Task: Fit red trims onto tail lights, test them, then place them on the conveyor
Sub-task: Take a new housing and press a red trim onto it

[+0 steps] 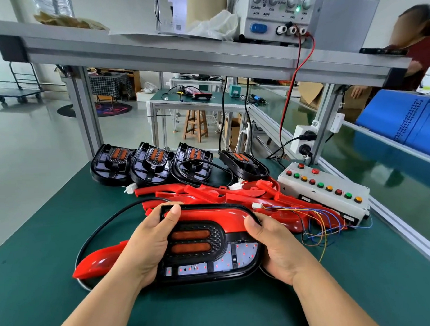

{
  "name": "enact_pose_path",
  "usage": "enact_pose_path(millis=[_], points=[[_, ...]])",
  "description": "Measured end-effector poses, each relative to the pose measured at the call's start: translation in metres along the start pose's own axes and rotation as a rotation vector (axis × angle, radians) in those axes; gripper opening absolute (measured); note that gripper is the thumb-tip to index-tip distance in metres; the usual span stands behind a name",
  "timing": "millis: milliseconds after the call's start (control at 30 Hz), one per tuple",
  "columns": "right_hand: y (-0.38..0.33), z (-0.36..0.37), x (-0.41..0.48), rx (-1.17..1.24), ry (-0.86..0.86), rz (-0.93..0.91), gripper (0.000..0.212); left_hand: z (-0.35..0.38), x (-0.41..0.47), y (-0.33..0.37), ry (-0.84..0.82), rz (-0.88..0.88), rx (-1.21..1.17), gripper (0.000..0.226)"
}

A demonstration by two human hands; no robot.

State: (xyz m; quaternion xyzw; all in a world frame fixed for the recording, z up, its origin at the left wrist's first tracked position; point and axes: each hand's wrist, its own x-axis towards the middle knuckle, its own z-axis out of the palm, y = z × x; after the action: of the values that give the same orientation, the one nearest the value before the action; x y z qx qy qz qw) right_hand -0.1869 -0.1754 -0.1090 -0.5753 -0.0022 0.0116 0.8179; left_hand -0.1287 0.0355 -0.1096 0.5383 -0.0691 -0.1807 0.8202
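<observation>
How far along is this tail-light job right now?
Looks done: a red trim sits on the tail light. In hand: left hand and right hand grip it, seemingly pressing it home. Left: testing at the button box, the conveyor, and four bare tail lights behind the spare trims.

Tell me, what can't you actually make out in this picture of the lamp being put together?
All in the head view:
- Sides and underside of the tail light: covered by the left hand and right hand.
- Labels on the power supply: blurred, top cut by the frame edge.
- The blue plastic bin: cut off at the right edge.
- End of the black cable: hidden under a loose red trim and the left hand.
</observation>
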Motion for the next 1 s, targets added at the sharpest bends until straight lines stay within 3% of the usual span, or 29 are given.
enact_pose_path(millis=[100, 233, 367, 500, 567, 667, 733, 833, 900, 1000], points=[[0.003, -0.001, 0.001, 0.027, 0.032, -0.002, 0.026, -0.001, -0.001, 0.002, -0.004, 0.0, -0.017, 0.044], [0.006, -0.002, 0.001, 0.019, 0.064, -0.019, 0.034, -0.003, -0.002, 0.002, -0.023, 0.004, -0.037, 0.045], [-0.005, -0.006, -0.004, -0.431, 0.183, -0.147, 0.047, -0.011, 0.0, 0.006, 0.057, 0.058, -0.039, 0.034], [-0.025, -0.036, -0.009, -0.576, 0.551, -0.351, 0.01, -0.035, 0.0, 0.021, 0.147, 0.104, -0.044, 0.028], [-0.033, -0.048, -0.012, -0.757, 0.591, -0.319, 0.014, -0.046, 0.0, 0.026, 0.187, 0.114, -0.058, 0.026], [-0.036, -0.055, -0.016, -1.193, 0.39, -0.122, 0.014, -0.053, -0.001, 0.029, 0.222, 0.126, -0.064, 0.025], [-0.038, -0.056, -0.021, -1.319, 0.194, 0.06, 0.016, -0.055, 0.0, 0.03, 0.234, 0.127, -0.068, 0.025], [-0.038, -0.06, -0.024, -1.428, -0.057, 0.296, 0.062, -0.056, 0.001, 0.031, 0.247, 0.119, -0.077, 0.027], [-0.037, -0.058, -0.023, -1.491, -0.078, 0.293, 0.065, -0.057, 0.001, 0.031, 0.258, 0.116, -0.076, 0.03], [-0.036, -0.06, -0.02, -1.439, -0.005, 0.135, 0.038, -0.055, 0.002, 0.029, 0.269, 0.116, -0.068, 0.04]])
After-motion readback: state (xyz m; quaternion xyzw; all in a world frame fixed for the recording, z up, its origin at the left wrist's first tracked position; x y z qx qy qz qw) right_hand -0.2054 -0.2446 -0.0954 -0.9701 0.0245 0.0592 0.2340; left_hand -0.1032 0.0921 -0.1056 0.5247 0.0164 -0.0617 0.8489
